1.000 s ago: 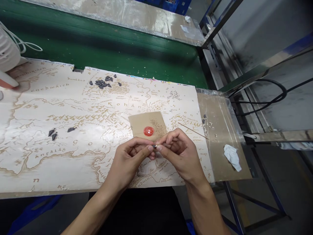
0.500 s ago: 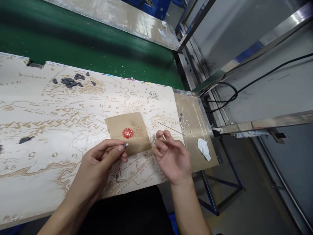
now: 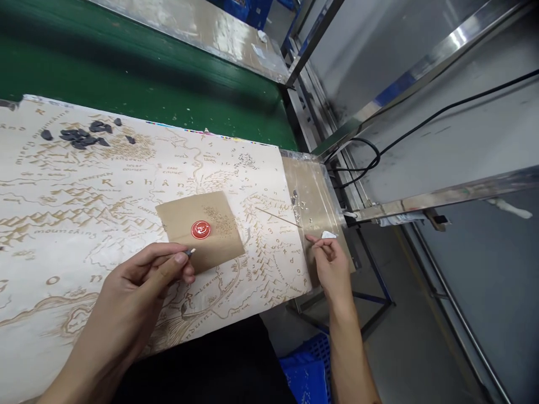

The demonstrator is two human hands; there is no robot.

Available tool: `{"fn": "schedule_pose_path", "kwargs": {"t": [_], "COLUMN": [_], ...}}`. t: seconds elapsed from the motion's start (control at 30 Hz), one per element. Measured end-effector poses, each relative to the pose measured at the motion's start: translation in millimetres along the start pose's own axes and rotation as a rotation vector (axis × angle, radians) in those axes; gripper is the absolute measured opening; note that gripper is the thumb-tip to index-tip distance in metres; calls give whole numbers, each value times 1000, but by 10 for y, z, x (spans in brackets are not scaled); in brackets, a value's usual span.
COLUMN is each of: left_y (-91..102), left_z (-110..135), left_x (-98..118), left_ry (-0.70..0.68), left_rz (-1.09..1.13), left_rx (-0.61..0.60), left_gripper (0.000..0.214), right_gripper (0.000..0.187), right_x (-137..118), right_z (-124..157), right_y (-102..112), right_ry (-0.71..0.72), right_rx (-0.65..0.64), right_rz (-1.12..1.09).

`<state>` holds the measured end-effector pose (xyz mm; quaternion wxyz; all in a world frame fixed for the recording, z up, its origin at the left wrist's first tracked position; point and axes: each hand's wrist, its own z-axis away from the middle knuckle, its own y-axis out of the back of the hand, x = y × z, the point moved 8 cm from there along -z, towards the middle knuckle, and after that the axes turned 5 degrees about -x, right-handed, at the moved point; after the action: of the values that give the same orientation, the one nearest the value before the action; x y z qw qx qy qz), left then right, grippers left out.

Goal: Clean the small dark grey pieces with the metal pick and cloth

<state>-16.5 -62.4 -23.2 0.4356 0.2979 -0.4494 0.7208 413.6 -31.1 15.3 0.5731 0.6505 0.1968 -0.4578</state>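
Observation:
My left hand [image 3: 147, 275] pinches a small dark grey piece with a white tip [image 3: 192, 252] between thumb and fingers. Just beyond it, a round red disc [image 3: 201, 229] with a pale emblem lies on a brown square sheet of sandpaper or card [image 3: 221, 249]. Tiny brown crumbs [image 3: 221, 220] are scattered on that sheet. At the table's right end, my right hand [image 3: 331, 266] has its fingers bent and drawn together at a crumpled white tissue [image 3: 328, 234], partly hidden behind them. A thin stick [image 3: 278, 216] lies just left of this hand.
A printed map sheet [image 3: 126, 213] covers the table. Several dark grey pieces [image 3: 80, 137] lie in a heap at the far left. Small bits [image 3: 296, 207] lie on the brown board at right. Behind runs a green conveyor belt [image 3: 138, 73]; a metal frame with a black cable [image 3: 421, 134] stands right.
My right hand has moved from beside the brown sheet, palm up with fingers spread, right to the tissue. My left hand still holds the dark piece. The view has turned somewhat right.

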Motion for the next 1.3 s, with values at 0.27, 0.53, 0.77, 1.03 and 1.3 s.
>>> {"fn": "schedule_pose_path", "kwargs": {"t": [0.27, 0.53, 0.77, 1.03, 1.3], "left_y": [-50, -18, -35, -54, -24], "left_z": [-42, -15, 34, 47, 13], "left_x": [19, 29, 44, 76, 35], "left_ry": [-14, -28, -1, 5, 27], "left_rz": [-51, -65, -100, -93, -116], "left_rx": [-22, -17, -12, 29, -9], "left_gripper": [34, 35, 40, 46, 43], "right_gripper": [16, 23, 24, 21, 21], "right_x": [113, -179, -782, -1076, -1095], "right_z": [338, 418, 607, 660, 646], "right_y": [233, 140, -628, -835, -892], "right_ry": [-134, -230, -274, -246, -247], "right_rx": [4, -53, -414, -609, -603], "right_rz": [159, -235, -1209, -1391, -1341]}}
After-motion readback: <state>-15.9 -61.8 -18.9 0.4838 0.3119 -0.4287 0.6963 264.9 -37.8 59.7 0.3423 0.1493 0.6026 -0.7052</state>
